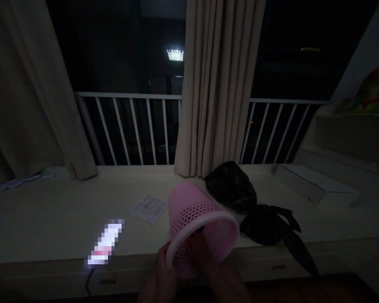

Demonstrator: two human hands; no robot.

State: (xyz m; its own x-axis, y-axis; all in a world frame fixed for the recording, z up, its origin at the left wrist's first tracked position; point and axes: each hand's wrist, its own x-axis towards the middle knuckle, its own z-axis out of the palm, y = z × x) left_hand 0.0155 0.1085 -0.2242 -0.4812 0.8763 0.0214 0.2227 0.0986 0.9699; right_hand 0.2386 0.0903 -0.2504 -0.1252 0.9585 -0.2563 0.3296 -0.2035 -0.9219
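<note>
A pink plastic wastebasket with a band of round holes is tilted over the front edge of the white ledge, its mouth facing me. At the left of its rim is my left hand, thumb and fingers closed around the edge. My right hand reaches inside the basket; its fingers are in shadow and partly hidden, so what they touch does not show. Beside the basket on the right lie a bulging black plastic bag and a second black bag, whose long end hangs over the ledge.
A paper card lies left of the basket. Nearer the edge is a lit, blurred-out phone with a cable. A white box stands at right. Behind are curtains and a railing.
</note>
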